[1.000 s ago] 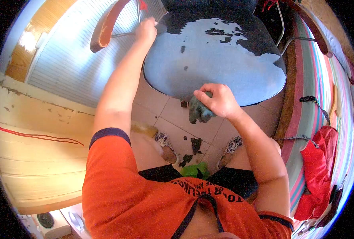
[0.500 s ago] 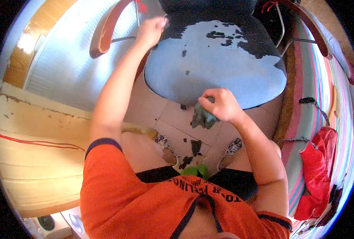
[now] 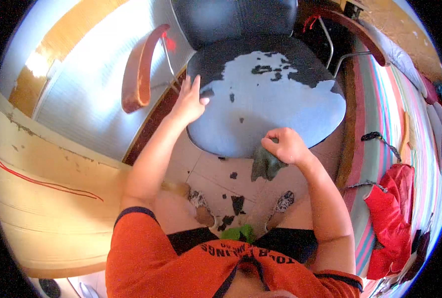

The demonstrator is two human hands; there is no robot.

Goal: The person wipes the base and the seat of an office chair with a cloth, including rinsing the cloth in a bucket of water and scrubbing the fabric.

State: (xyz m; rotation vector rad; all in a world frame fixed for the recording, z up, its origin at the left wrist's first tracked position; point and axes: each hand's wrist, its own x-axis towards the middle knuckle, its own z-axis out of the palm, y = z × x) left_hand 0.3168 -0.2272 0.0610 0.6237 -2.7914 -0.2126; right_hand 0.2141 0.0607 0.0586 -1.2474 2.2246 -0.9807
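Note:
My right hand (image 3: 286, 145) is closed around a crumpled grey-green cloth (image 3: 267, 166), which hangs below the fist at the front edge of the chair seat. My left hand (image 3: 188, 105) is at the seat's left edge with its fingers spread. A small dark patch (image 3: 207, 93) shows beside its thumb; whether it is loose or part of the seat, I cannot tell. The chair seat (image 3: 280, 109) has a black covering at the back and left, worn away to a pale blue-grey layer over the front and middle.
A brown armrest (image 3: 137, 74) stands at the left, another (image 3: 355, 36) at the right. Dark scraps (image 3: 238, 203) and a green item (image 3: 240, 232) lie on the tiled floor between my feet. A striped bed cover (image 3: 375, 149) with red fabric (image 3: 392, 218) is to the right.
My left hand has come down and nearer along the seat's left side, and its fingers have spread. The right hand, still gripping the cloth, sits slightly lower in view. The camera view has shifted.

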